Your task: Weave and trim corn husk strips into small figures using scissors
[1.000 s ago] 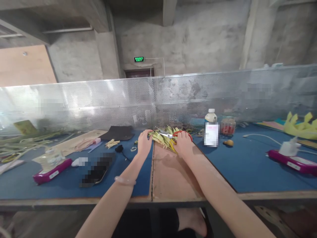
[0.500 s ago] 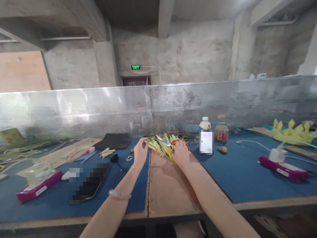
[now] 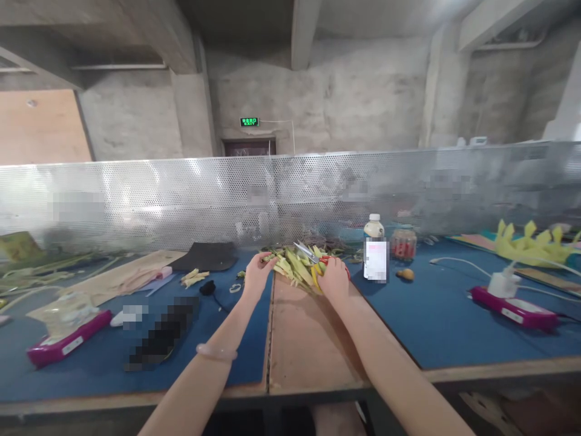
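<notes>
My right hand (image 3: 334,280) is closed round the handles of a pair of scissors (image 3: 307,252), one handle red and the other yellow. The metal blades point up and left over a heap of pale green, leaf-like strips (image 3: 293,269). At the heap's left edge, my left hand (image 3: 258,275) is pinched on a thin green piece (image 3: 269,258); its exact kind is too small to make out. A pale bracelet (image 3: 216,352) circles my left wrist. The heap lies on the far end of a brown board (image 3: 313,345) between two blue mats.
Right of the heap stand a white-capped bottle (image 3: 374,227) and a jar with red contents (image 3: 403,244). Purple power strips (image 3: 512,309) lie on both sides. A black sheet (image 3: 206,257) and a blurred dark object (image 3: 162,333) are to the left. A perforated metal screen (image 3: 318,194) runs behind.
The scissors have shifted slightly right and up in my right hand, with their blades farther from my left fingers. My left hand has moved little, and the green piece at its fingertips shows more clearly.
</notes>
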Available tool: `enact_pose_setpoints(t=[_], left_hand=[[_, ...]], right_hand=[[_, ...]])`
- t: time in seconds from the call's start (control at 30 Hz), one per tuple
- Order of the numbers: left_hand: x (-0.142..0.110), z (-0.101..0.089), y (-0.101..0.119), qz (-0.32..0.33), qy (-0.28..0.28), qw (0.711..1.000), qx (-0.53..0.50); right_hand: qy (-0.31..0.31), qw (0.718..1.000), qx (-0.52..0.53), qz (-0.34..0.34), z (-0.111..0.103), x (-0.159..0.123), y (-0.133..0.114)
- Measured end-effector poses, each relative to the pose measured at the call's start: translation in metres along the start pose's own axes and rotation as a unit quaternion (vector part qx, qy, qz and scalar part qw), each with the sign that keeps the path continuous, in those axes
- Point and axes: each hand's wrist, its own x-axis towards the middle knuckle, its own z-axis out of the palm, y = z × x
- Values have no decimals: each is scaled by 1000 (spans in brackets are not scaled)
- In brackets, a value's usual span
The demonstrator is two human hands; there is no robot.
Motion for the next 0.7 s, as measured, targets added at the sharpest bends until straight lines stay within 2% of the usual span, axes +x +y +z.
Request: enact_pose_setpoints(t=[0.37, 0.7], left_hand=[[0, 2, 3, -34, 26, 998, -55], [4, -3, -3, -53, 51, 997, -26]], right_hand=[[-15, 997, 39, -57, -8, 2, -6], [-28, 993, 33, -110, -10, 3, -6]])
